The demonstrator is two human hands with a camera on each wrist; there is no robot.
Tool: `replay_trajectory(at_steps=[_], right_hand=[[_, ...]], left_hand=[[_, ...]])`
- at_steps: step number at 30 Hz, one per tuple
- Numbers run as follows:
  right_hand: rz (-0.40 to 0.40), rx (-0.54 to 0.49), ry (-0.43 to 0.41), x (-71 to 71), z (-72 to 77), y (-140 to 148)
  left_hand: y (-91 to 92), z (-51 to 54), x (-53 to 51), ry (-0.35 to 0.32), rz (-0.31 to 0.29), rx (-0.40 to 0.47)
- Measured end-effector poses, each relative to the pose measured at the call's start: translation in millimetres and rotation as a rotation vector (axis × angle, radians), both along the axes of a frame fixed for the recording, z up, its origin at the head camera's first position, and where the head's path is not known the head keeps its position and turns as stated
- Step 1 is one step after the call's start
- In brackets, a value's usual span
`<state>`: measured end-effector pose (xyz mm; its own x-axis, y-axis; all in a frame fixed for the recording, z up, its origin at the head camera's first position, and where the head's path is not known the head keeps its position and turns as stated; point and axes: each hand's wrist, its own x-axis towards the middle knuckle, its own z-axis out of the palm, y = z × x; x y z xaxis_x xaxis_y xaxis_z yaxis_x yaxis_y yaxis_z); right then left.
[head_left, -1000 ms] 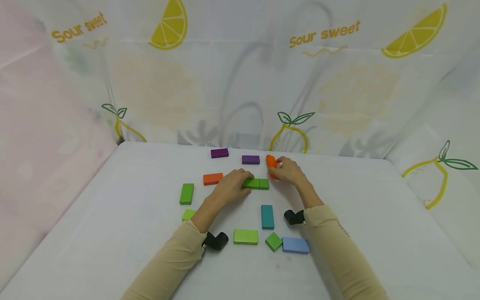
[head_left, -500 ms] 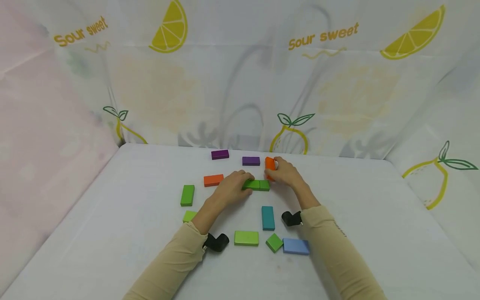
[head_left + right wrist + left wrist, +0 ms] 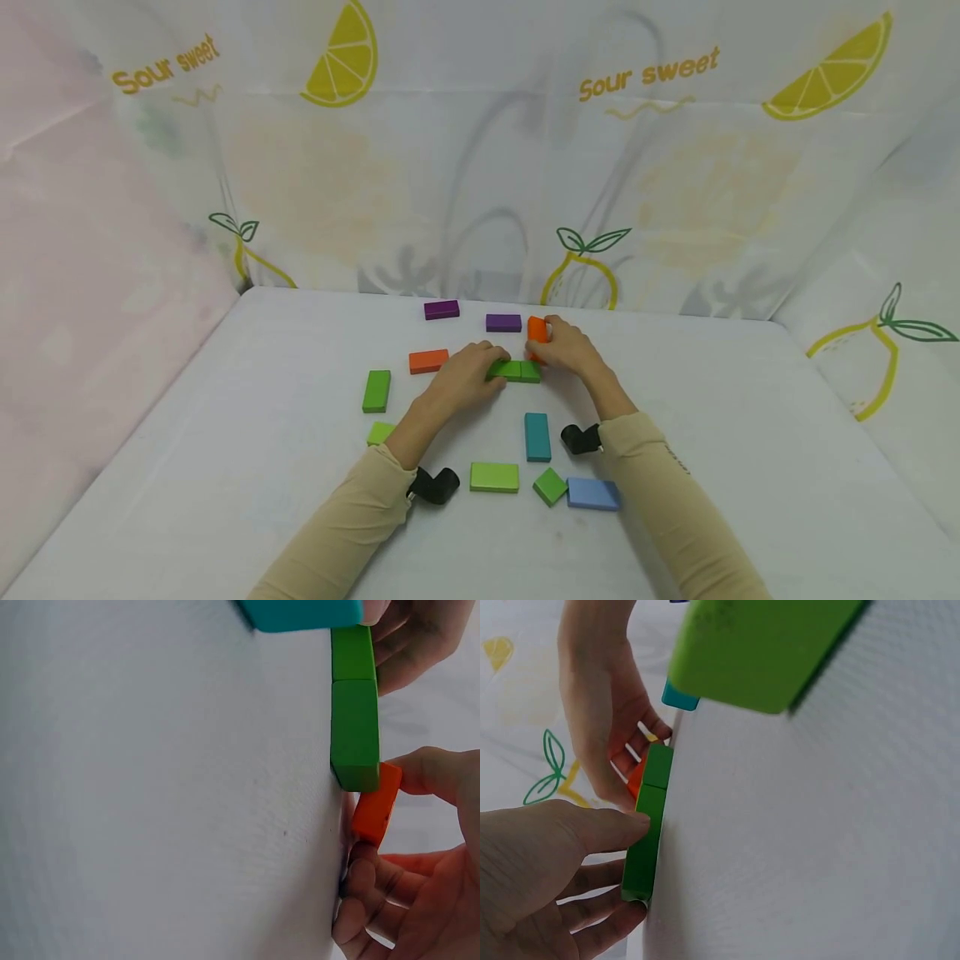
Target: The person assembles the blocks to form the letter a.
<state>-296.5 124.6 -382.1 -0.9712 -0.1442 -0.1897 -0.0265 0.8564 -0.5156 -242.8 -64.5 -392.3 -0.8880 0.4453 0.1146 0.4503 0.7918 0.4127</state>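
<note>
My left hand (image 3: 465, 375) holds a long green block (image 3: 642, 851), thumb on its near face and fingers round its far side and end. A shorter green block (image 3: 530, 372) touches that block's right end, making a straight row. In my right hand (image 3: 573, 346) an orange block (image 3: 376, 806) is pinched between thumb and fingers. The orange block stands crosswise at the row's right end, slightly behind it; in the right wrist view it appears against the green block's corner. Both hands are down at the white table.
Loose blocks lie around: two purple ones (image 3: 503, 322) at the back, a red-orange one (image 3: 428, 361) and green ones (image 3: 377, 391) to the left. Nearer are a teal block (image 3: 537, 437), a lime block (image 3: 494, 477), a green square block (image 3: 551, 487) and a blue one (image 3: 592, 493).
My right hand has slid the orange block left and slightly nearer, towards the green row's end, and the block has turned straighter. The left hand stays on the green block.
</note>
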Motion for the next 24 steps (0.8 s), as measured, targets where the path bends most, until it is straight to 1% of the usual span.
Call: replay_trajectory(at_steps=[7, 11, 17, 21, 24], right_hand=[[0.006, 0.002, -0.001, 0.3, 1.4, -4], [0.013, 0.002, 0.006, -0.1, 1.5, -7], [0.027, 0.022, 0.014, 1.3, 0.1, -9], [0.023, 0.025, 0.016, 1.4, -0.4, -9], [0.027, 0.025, 0.03, 0.0, -0.9, -11]], left_hand=[[-1.0, 1.2, 0.8, 0.004, -0.009, -0.008], [-1.4, -0.3, 0.9, 0.009, -0.012, 0.004], [-1.8, -2.8, 0.9, 0.007, -0.009, -0.004], [-1.6, -4.2, 0.1, 0.022, -0.014, -0.013], [-1.4, -4.4, -1.5, 0.03, -0.007, -0.008]])
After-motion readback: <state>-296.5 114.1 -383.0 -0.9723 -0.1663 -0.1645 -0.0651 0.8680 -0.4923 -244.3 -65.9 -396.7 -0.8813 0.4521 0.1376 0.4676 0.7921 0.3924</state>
